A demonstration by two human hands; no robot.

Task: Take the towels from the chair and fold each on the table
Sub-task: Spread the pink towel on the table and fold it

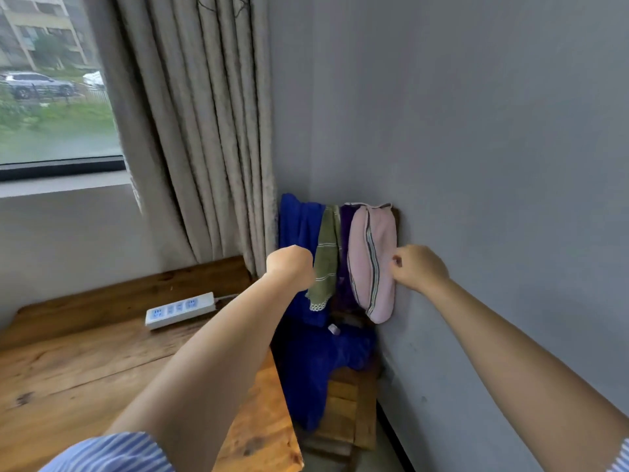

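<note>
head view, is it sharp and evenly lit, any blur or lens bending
Head view: soft daylight from the window, no glare; wide-angle bending bows the beige curtain and grey wall; the outdoor scene is smeared, and the pink striped towel and both hands look slightly soft.

We've got a wooden table (85, 362) here, grainy planks with dark knots and a dull, worn finish. On it sits a power strip (180, 310) in smooth white plastic, slightly glossy. Right of the table, the chair (350, 413) is slatted wood, same rough matt look. Over it hang soft cloth towels: a fuzzy pink towel (372, 264), a woven green towel (325, 264) with lace trim, a blue towel (299, 229). Behind the table, a coarse matt curtain (204, 131)
</note>
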